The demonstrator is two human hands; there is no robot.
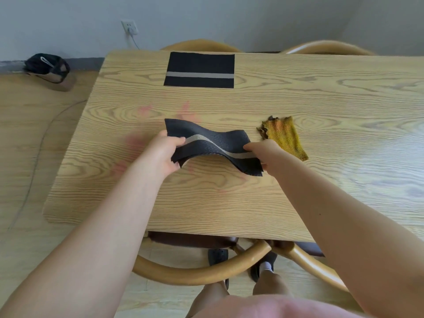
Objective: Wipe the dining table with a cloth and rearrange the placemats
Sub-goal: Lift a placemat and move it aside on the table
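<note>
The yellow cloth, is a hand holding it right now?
No, the cloth lies on the table while both hands grip a placemat.

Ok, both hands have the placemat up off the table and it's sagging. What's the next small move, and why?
Probably lower the held placemat flat onto the near side of the table, opposite the far placemat. The left hand and right hand pinch its ends, it sags wavy in mid-air, and the yellow cloth lies set aside.

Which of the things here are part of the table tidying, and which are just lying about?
Part of the job:
held placemat, gripped by left hand and right hand
flat placemat
yellow cloth
table

Just lying about:
black bag on floor
wall socket
chairs
</note>
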